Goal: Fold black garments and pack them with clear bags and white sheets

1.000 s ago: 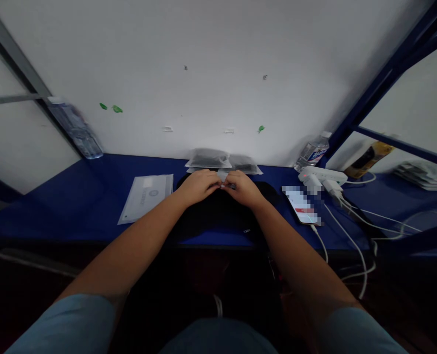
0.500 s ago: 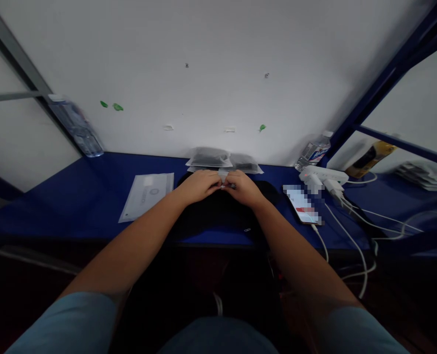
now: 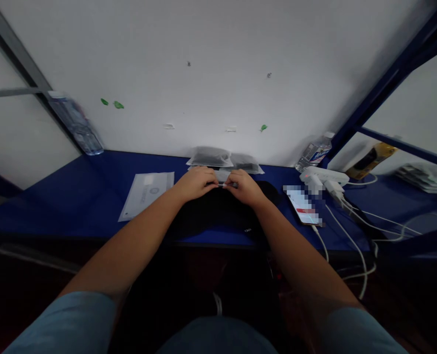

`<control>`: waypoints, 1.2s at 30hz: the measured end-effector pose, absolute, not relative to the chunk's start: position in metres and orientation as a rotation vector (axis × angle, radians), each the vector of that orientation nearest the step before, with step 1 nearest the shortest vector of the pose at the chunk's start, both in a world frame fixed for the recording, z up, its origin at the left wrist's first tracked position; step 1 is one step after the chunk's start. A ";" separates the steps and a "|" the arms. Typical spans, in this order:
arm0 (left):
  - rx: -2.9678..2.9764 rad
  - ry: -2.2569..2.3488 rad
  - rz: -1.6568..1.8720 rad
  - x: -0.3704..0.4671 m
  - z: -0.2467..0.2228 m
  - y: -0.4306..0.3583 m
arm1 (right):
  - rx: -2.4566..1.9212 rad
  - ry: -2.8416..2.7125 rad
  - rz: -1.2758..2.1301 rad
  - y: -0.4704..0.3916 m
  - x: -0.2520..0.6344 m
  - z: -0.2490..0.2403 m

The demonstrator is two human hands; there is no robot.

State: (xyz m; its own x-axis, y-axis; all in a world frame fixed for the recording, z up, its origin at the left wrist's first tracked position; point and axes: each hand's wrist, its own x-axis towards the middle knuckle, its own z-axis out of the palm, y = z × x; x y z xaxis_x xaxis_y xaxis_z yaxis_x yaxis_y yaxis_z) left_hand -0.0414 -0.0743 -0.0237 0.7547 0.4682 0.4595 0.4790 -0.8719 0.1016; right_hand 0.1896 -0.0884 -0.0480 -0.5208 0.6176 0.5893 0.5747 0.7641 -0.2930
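At the middle of the blue desk, my left hand [image 3: 200, 183] and my right hand [image 3: 242, 187] face each other with fingertips pinched. Between them runs a thin white strip [image 3: 221, 185], too small to make out clearly, with both hands closed on its ends. Just behind it shows a greyish translucent plastic piece [image 3: 222, 175]. A black cloth item [image 3: 218, 211], its outline lost in shadow, lies beneath my hands and forearms; a small pale logo marks its front right. Frosted plastic bags with dark contents [image 3: 210, 157] lie behind my hands against the wall.
Left of my arm lies a flat frosted bag [image 3: 146, 195] with printing. A phone [image 3: 302, 205] on a white cable is to the right, near a white power strip [image 3: 325, 176] with plugs. Clear bottles stand at the left [image 3: 76, 125] and right [image 3: 315, 151] back corners.
My fingertips have drawn slightly apart, so the thin white strip between them shows more plainly. The camera view has shifted a little; the things on the desk stay where they were.
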 end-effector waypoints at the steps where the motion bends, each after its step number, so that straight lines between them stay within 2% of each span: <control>1: -2.914 -0.785 -0.758 -0.041 -0.024 -0.074 | -0.879 -2.256 0.073 -0.089 0.189 -0.047; 11: -2.854 -0.697 -0.772 -0.035 -0.028 -0.078 | -0.868 -2.296 0.015 -0.091 0.174 -0.043; 21: -2.803 -0.883 -0.856 -0.045 -0.021 -0.076 | -0.965 -2.231 -0.012 -0.090 0.194 -0.043; 28: -2.727 -0.785 -0.727 -0.031 -0.030 -0.077 | -0.929 -2.252 -0.025 -0.091 0.187 -0.046; 36: -2.690 -0.758 -0.736 -0.041 -0.027 -0.074 | -1.022 -2.198 -0.019 -0.091 0.191 -0.045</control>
State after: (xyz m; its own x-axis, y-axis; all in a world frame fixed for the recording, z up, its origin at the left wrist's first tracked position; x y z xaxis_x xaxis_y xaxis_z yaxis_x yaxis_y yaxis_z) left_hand -0.0408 -0.0742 -0.0271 0.7369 0.4172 0.5319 0.5440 -0.8331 -0.1003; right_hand 0.1913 -0.0914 -0.0451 -0.4419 0.6654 0.6016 0.6756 0.6881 -0.2647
